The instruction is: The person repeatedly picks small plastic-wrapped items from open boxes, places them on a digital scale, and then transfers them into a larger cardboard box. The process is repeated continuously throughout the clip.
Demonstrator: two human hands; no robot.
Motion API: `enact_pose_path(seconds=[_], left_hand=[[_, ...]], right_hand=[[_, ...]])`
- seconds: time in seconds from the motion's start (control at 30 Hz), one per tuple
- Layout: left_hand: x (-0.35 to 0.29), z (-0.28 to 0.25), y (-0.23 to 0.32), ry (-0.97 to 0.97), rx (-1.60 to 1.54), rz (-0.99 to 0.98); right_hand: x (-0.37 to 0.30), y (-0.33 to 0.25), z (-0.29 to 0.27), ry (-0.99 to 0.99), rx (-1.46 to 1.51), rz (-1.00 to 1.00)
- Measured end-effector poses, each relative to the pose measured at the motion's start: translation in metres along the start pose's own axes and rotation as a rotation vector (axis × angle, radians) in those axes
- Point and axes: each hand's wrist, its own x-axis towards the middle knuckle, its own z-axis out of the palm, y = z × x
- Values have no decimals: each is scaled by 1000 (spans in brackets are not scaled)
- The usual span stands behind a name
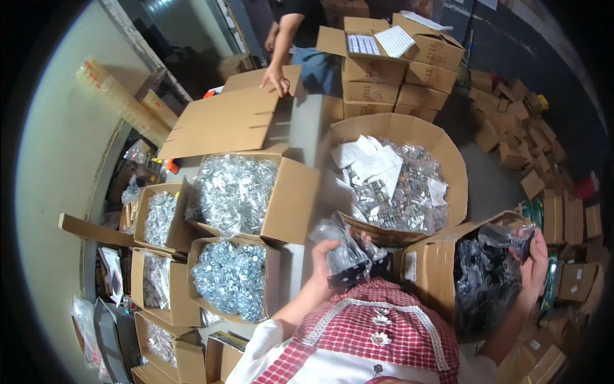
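My left hand [321, 261], in front of my apron, is closed around a bundle of clear plastic bags [344, 246] with a dark piece [352, 274] below them. What the bags contain is too blurred to tell. At the right, my right hand [536, 262] grips a black part in a clear bag [519, 242] at the rim of a cardboard box [419, 269]. More black bagged parts [483, 278] fill that box. Just beyond my left hand stands a large carton [457, 166] holding bagged metal hardware [409, 205] and white printed sheets [377, 163].
To the left, open boxes hold bagged screws [233, 195], bluish metal pieces [230, 278] and other small bagged parts [160, 217]. Across the table, a co-worker's hand [276, 80] touches a flattened carton [220, 121]. Stacked cartons [371, 89] stand behind; small boxes [511, 121] are heaped at right.
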Motion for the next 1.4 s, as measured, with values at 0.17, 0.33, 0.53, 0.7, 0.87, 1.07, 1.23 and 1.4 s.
enact_pose_path(seconds=[0.17, 0.33, 0.53, 0.7, 0.87, 1.07, 1.23, 1.4], left_hand=[[-8, 19, 9, -157, 26, 11], [-18, 42, 32, -232, 56, 180], [-48, 51, 65, -343, 28, 334], [-44, 44, 123, -278, 75, 628], [-60, 52, 151, -388, -262, 601], [-47, 61, 186, -649, -766, 362], [-21, 55, 205, -467, -530, 656], [9, 72, 230, -388, -265, 875]], right_hand=[[27, 20, 85, -260, -368, -175], [74, 56, 193, -801, -771, -373], [127, 111, 297, -1007, -548, -155], [164, 177, 361, -1050, -328, 324], [176, 216, 407, -1096, -316, 159], [208, 233, 440, -1141, -467, 27], [245, 247, 453, -1230, -481, 31], [311, 282, 435, -1101, -342, 118]])
